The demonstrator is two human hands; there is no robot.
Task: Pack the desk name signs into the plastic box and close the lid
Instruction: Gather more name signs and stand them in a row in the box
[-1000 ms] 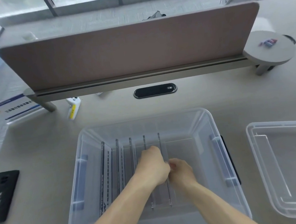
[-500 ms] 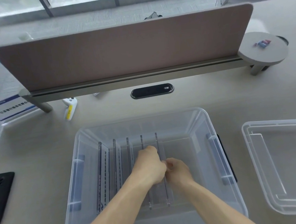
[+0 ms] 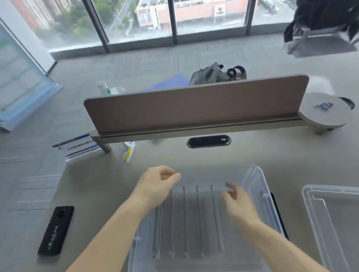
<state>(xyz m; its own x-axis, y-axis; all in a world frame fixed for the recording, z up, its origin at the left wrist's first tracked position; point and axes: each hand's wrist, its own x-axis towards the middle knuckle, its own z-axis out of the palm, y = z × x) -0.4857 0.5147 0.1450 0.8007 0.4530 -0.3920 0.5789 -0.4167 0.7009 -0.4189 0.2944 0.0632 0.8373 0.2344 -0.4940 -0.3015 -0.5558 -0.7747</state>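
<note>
A clear plastic box (image 3: 266, 195) stands on the desk in front of me. Several clear acrylic desk name signs (image 3: 193, 220) stand in a row inside it, edge up. My left hand (image 3: 157, 185) hovers above the box's far left corner, fingers loosely curled with nothing in them. Over the right part of the box, my right hand (image 3: 238, 202) has its fingers spread and empty. The clear lid (image 3: 349, 224) lies flat on the desk to the right of the box. One more name sign with blue print (image 3: 77, 145) stands at the desk's far left edge.
A black phone (image 3: 55, 230) lies left of the box. A white and yellow tool (image 3: 128, 151) and a black cable port (image 3: 209, 141) sit near the brown divider screen (image 3: 195, 105). A round side shelf (image 3: 324, 110) is at the far right.
Both hands have let go of the signs and risen out of the box, the left moving up and left, the right to the right. The head has lifted, showing the window.
</note>
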